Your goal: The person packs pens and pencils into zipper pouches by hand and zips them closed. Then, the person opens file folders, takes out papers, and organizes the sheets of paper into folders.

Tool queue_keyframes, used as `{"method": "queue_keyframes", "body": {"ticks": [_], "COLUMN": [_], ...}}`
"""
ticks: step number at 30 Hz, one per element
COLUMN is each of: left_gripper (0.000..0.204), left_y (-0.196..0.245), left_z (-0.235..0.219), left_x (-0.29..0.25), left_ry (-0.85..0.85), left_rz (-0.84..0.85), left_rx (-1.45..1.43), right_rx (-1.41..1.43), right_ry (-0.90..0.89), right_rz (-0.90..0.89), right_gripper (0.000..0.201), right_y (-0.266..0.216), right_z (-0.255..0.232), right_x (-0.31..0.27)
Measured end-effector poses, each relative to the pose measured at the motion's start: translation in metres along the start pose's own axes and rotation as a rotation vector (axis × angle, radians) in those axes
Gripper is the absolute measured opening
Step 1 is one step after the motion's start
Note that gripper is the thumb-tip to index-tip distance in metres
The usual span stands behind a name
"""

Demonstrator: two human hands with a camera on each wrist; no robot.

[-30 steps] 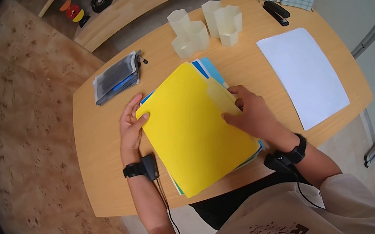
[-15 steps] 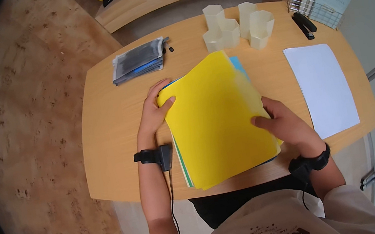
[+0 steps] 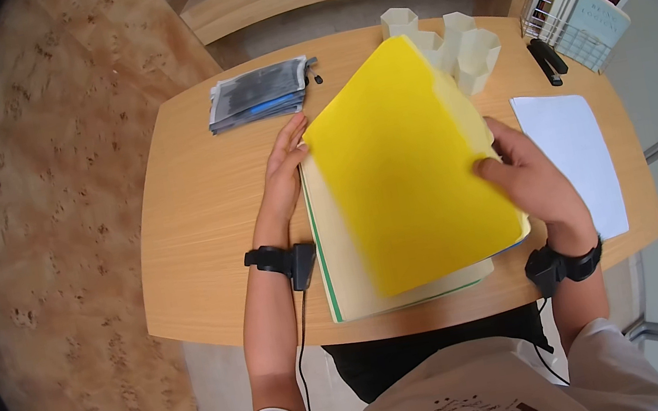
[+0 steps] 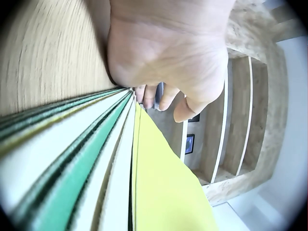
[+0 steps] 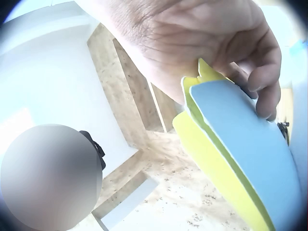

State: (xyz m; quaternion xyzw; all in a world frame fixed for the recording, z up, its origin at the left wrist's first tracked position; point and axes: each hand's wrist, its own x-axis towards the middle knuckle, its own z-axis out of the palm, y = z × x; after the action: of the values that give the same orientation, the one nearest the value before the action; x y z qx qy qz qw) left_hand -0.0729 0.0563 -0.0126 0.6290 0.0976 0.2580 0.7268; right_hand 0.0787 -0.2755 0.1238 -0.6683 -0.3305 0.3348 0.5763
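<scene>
My right hand point(image 3: 536, 182) grips a yellow folder point(image 3: 410, 165) by its right edge, thumb on top and fingers beneath. A light blue folder point(image 5: 236, 130) lies against the yellow one under those fingers in the right wrist view. The yellow folder is tilted over a stack of cream and green-edged folders point(image 3: 348, 264), whose left and bottom margins show. At the stack's upper left edge is my left hand point(image 3: 286, 173), fingers loosely extended and thumb at the edge. In the left wrist view, the layered folder edges point(image 4: 82, 187) fan out beside its palm.
Beyond the folders stand pale hexagonal holders point(image 3: 474, 56). Mesh zip pouches point(image 3: 261, 92) lie at the back left. White paper point(image 3: 577, 162) is on the right, below a black stapler point(image 3: 547, 61) and a wire rack point(image 3: 570, 22) with books. The desk's point(image 3: 201, 228) front edge is near the body.
The yellow folder has swung up and right with my right hand, uncovering the cream folder below. My left thumb has come off the yellow folder. The head view has shifted.
</scene>
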Motion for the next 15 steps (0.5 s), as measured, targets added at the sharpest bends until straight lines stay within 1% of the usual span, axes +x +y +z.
{"method": "queue_keyframes", "body": {"ticks": [2,4,6,7,8,9,10,11,12,13,14,15], "left_gripper": [0.055,0.055,0.053,0.053,0.052,0.051,0.051,0.052,0.054,0.052,0.052,0.047], "left_y": [-0.002,-0.002,0.001,0.007,0.016,0.019,0.015,0.009,0.003,0.009,0.008,0.006], "left_z": [0.002,0.001,0.006,0.012,0.019,0.024,0.021,0.014,0.009,0.013,0.011,0.007], "left_x": [0.000,-0.003,-0.004,-0.004,-0.007,-0.008,-0.006,-0.005,-0.004,-0.004,-0.003,-0.003], "left_ry": [0.004,0.009,0.032,0.019,0.037,0.055,0.040,0.059,0.079,0.090,0.080,0.075], "left_rz": [-0.010,-0.031,0.010,0.006,-0.025,-0.056,-0.060,-0.040,-0.019,-0.030,-0.033,-0.056], "left_rx": [0.038,0.078,0.302,0.300,0.240,0.182,0.182,0.166,0.149,0.109,0.110,0.033], "right_rx": [-0.020,0.026,0.040,0.047,0.049,0.052,0.056,0.060,0.059,0.058,0.062,0.087], "right_ry": [-0.012,-0.045,-0.075,-0.101,-0.088,-0.115,-0.142,-0.129,-0.178,-0.228,-0.218,-0.231], "right_rz": [-0.028,-0.042,-0.049,-0.067,-0.063,-0.073,-0.083,-0.082,-0.056,-0.029,-0.028,-0.062], "right_gripper": [0.046,0.047,0.049,0.051,0.051,0.053,0.054,0.054,0.055,0.056,0.056,0.056], "right_y": [0.004,0.001,-0.012,-0.017,-0.019,-0.020,-0.021,-0.024,-0.027,-0.029,-0.029,-0.029], "right_z": [0.007,0.017,0.029,0.036,0.042,0.047,0.052,0.055,0.058,0.061,0.065,0.069], "right_x": [0.002,0.003,0.001,0.001,-0.001,-0.002,-0.004,-0.006,-0.008,-0.010,-0.009,-0.009]}}
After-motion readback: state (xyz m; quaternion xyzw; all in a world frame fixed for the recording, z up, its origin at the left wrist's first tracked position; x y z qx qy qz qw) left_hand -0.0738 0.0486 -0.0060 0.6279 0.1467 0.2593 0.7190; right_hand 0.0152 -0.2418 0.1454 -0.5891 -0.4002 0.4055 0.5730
